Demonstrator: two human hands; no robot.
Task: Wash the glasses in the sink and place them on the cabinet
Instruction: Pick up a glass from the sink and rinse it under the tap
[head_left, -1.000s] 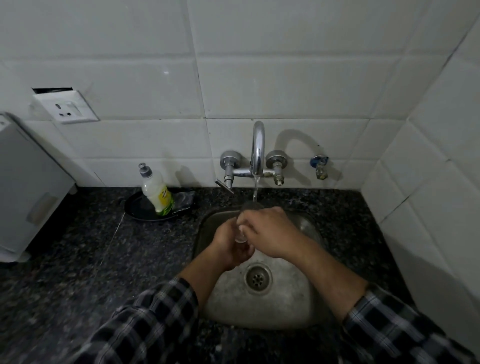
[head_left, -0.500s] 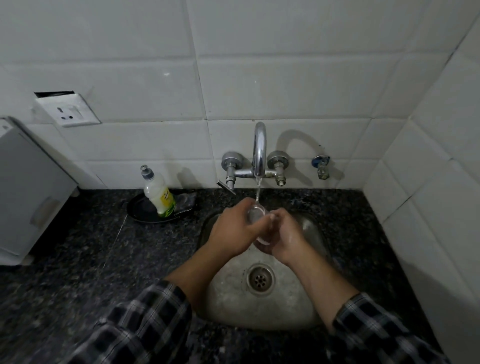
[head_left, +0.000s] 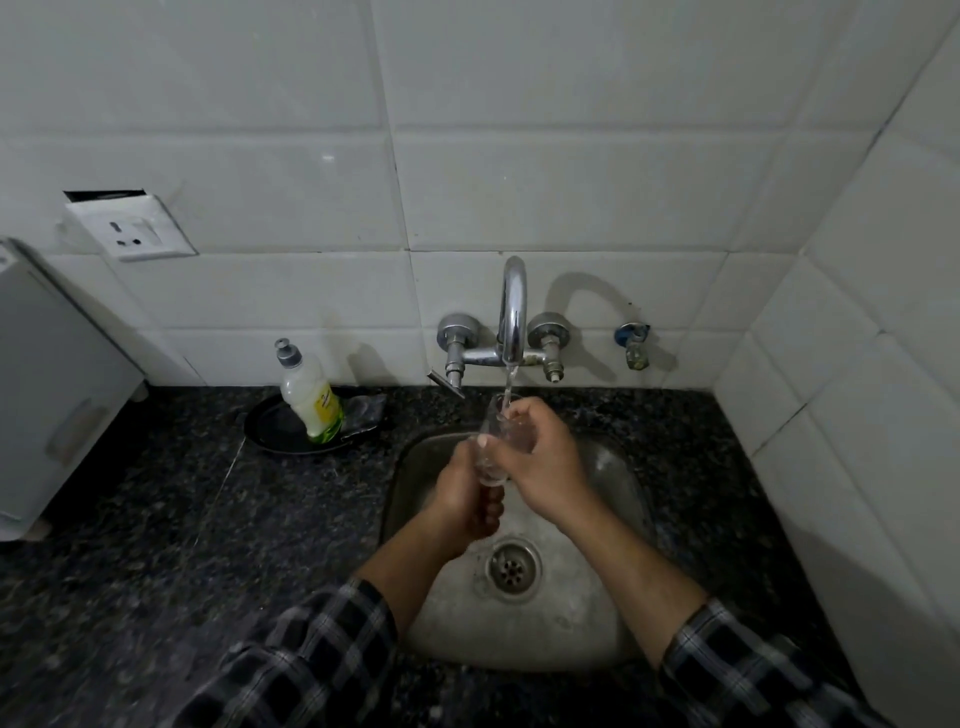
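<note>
Scene: A person in checked sleeves rinses a clear glass (head_left: 515, 437) over a steel sink (head_left: 615, 483) set in a dark speckled counter (head_left: 208, 519), under a white tiled wall.
Glass: It is held above the basin, between both hands, tilted with its mouth up towards the tap (head_left: 513, 312). A thin stream of water (head_left: 510, 382) falls at its rim.
Left hand: The left hand (head_left: 465, 501) is wrapped round the foot of the glass, fingers curled tight beneath it.
Right hand: The right hand (head_left: 543, 460) closes over the upper part, fingers curled at the rim and thumb laid across the side.
Step in hand: By the look of it, rinsing and rubbing the glass under the running tap.
Doing it well: The wet glass is likely slippery, so the lower hand should hold firm while the upper one turns and rubs. Bringing the mouth squarely under the stream would flush the inside. Working low over the basin keeps splashes in and shortens any fall towards the drain (head_left: 514, 564).
Left to do: Placing on the cabinet is not yet done; no cabinet can be made out here.
Nearby: A soap bottle (head_left: 311, 397) stands in a black dish (head_left: 270, 431) left of the sink.
</note>
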